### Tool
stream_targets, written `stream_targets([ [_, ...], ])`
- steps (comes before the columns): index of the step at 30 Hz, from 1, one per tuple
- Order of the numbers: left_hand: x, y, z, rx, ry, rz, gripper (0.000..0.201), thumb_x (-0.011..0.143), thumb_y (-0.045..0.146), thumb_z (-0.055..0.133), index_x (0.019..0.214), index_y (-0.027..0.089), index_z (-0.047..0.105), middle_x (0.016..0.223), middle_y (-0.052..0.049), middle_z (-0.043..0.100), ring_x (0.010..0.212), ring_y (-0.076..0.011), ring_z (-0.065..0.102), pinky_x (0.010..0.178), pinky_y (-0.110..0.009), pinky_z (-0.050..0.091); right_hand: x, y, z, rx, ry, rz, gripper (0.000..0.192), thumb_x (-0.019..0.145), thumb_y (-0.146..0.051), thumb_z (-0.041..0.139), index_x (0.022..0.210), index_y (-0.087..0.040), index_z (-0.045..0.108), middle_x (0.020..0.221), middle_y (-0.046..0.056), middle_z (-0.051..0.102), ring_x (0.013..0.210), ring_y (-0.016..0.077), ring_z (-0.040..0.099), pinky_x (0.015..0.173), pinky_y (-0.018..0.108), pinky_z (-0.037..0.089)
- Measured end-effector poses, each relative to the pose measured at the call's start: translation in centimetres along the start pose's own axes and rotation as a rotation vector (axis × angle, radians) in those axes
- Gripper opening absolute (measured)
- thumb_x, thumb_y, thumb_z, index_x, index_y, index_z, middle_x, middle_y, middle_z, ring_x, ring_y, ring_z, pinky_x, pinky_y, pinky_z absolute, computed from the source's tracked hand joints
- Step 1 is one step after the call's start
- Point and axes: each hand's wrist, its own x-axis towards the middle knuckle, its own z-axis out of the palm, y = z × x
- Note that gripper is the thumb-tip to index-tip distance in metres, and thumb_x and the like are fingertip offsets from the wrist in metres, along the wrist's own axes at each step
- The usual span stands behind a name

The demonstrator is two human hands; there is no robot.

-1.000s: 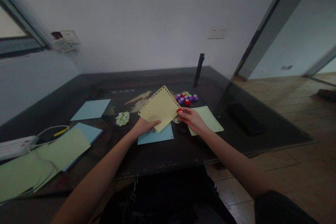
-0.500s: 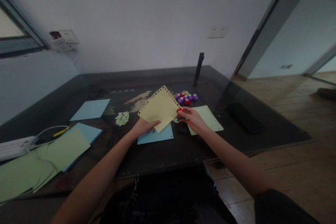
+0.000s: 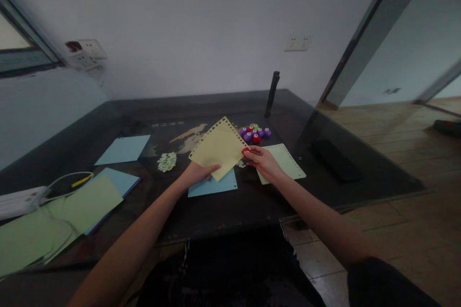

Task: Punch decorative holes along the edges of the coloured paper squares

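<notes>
Left hand (image 3: 196, 173): grasping the yellow sheet (image 3: 219, 146), thumb on its upper face near the lower corner, fingers beneath. Sheet: raised between the hands, turned cornerwise, small holes along both far edges. Red punch (image 3: 246, 151): at the sheet's right corner, pinched in the right hand (image 3: 268, 164).

Dark table (image 3: 201, 213), bearing from left to right: white power strip (image 3: 21, 201) with pale cable; green sheets (image 3: 90, 204), overlapping a blue sheet (image 3: 124, 180); second blue sheet (image 3: 124, 149), farther back; heap of paper bits (image 3: 167, 162); perforated blue sheet (image 3: 216, 187), partly under the held one; cluster of punches (image 3: 255, 138), purple, red and green, beyond the right hand; pale green sheet (image 3: 288, 160), holes along its edges; black upright stick (image 3: 272, 96); dark slab (image 3: 336, 160).

Left forearm: reaching forward and inward, bare. Right forearm: angled inward from a dark sleeve (image 3: 382, 280), fingers curled.
</notes>
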Motion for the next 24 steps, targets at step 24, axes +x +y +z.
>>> stream_targets([
  [24,-0.04,-0.26,0.16,0.031,0.004,0.034,0.026,0.073,0.031,0.064,0.056,0.018,0.05,0.038,0.006,0.042,0.038,-0.0078,0.037,0.053,-0.025,0.04,0.26,0.26,-0.05,-0.016,0.001,-0.044,0.026,0.057,-0.029,0.081,0.076,-0.019,0.066,0.072,-0.001,0.064,0.067,0.0104,0.057,0.062,0.024,0.043],
])
